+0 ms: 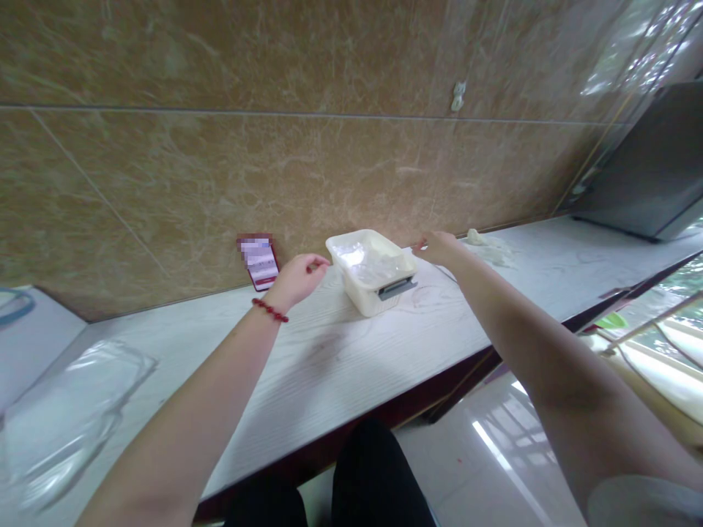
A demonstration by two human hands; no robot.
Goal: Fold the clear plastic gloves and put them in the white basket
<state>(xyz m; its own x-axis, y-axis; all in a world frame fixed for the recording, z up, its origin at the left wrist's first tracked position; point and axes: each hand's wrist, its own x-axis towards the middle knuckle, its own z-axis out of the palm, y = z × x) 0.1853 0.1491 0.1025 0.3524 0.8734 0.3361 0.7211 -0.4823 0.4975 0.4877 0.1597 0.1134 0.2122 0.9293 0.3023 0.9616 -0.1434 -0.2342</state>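
Observation:
A white plastic container [367,301] stands on the pale wood-grain table [329,359] near the wall, with clear film or a bag lying inside it. My left hand [299,277] hovers just left of the container's rim, fingers curled together toward it; a red bead bracelet is on that wrist. My right hand [438,247] reaches past the container's right rim, fingers pinched together. What either hand holds, if anything, is too small to make out.
A phone [260,262] leans against the brown tiled wall behind my left hand. A crumpled white glove or bag [491,247] lies to the right. A clear plastic lid [66,417] lies at the table's left end. A dark grey box [653,176] stands far right.

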